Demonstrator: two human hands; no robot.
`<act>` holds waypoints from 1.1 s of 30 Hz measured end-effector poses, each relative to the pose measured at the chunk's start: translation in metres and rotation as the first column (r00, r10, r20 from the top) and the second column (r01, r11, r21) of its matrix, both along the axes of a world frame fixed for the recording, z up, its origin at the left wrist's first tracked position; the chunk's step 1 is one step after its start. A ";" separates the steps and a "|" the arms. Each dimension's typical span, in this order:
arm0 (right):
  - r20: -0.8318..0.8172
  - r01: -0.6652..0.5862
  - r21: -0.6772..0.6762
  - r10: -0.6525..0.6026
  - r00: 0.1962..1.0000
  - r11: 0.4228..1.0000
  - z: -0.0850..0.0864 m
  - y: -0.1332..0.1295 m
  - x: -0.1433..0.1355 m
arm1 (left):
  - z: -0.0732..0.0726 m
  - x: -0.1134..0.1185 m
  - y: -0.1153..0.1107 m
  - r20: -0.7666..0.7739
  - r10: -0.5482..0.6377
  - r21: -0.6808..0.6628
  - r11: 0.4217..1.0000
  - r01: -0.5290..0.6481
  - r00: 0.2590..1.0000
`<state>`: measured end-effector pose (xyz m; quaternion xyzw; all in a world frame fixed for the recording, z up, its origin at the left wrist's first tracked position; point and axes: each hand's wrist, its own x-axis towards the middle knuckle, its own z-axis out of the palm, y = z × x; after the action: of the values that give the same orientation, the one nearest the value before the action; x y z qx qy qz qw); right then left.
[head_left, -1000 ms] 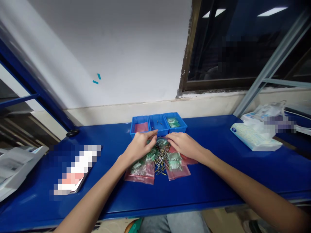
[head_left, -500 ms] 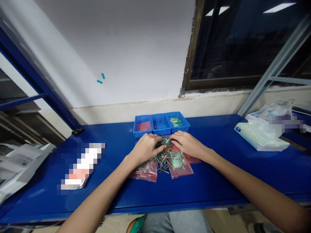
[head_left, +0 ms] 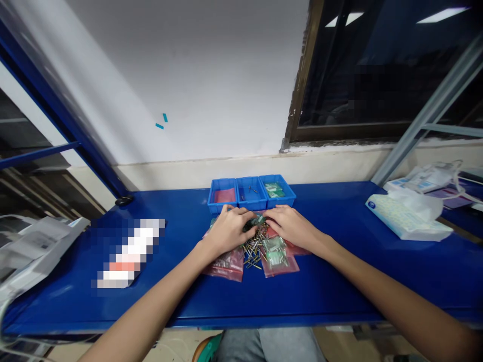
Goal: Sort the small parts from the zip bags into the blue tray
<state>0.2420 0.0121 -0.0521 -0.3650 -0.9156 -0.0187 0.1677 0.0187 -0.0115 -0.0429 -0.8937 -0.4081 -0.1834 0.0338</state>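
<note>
A pile of small metal pins (head_left: 254,251) lies on the blue table between my hands, with pink and green plastic bags around it. My left hand (head_left: 229,229) rests over the pile's left side, fingers bent and apart, above a pink bag (head_left: 230,269). On the right side, my right hand (head_left: 290,224) lies palm down with its fingertips at the pile's back edge. A clear bag with green contents (head_left: 276,251) sits in front of it on a pink bag. No object shows gripped in either hand; what lies under the palms is hidden.
Three blue bins stand behind the pile: one with a pink bag (head_left: 224,195), one with a few pins (head_left: 250,191), one with green packets (head_left: 274,189). A tissue box (head_left: 409,218) sits right. A blurred-out item (head_left: 132,251) and white packaging (head_left: 37,246) are left.
The camera view has shifted slightly. My left hand's fingers have spread a little over the pile; my right hand has barely moved.
</note>
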 end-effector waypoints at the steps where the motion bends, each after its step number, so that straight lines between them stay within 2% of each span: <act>1: -0.016 0.003 -0.002 -0.003 1.000 1.000 0.000 0.000 0.000 | 0.000 0.000 0.000 -0.004 -0.003 0.006 1.000 0.003 1.000; 6: -0.118 0.013 -0.039 -0.017 0.993 0.999 0.003 -0.002 -0.003 | 0.000 0.001 0.000 -0.001 -0.016 0.052 0.999 0.016 1.000; 12: -0.225 -0.010 -0.009 0.007 0.974 1.000 -0.004 0.000 -0.002 | -0.003 0.001 0.002 0.066 0.004 0.094 0.996 -0.010 0.998; 16: -0.253 -0.009 0.015 0.013 0.967 1.000 -0.007 0.000 -0.003 | -0.008 -0.002 0.006 0.121 -0.034 0.079 0.997 0.025 0.992; 26: -0.463 0.041 -0.125 -0.095 0.881 0.991 0.003 -0.007 -0.006 | -0.003 -0.006 0.003 0.216 -0.135 0.236 0.968 0.082 0.967; 33: -0.482 0.016 -0.048 -0.037 0.875 0.999 0.010 -0.013 -0.010 | -0.003 -0.002 -0.002 0.334 -0.197 0.226 0.966 0.124 0.922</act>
<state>0.2318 -0.0009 -0.0420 -0.3743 -0.8399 0.0902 0.3825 0.0166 -0.0137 -0.0455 -0.8685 -0.3120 -0.3837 0.0344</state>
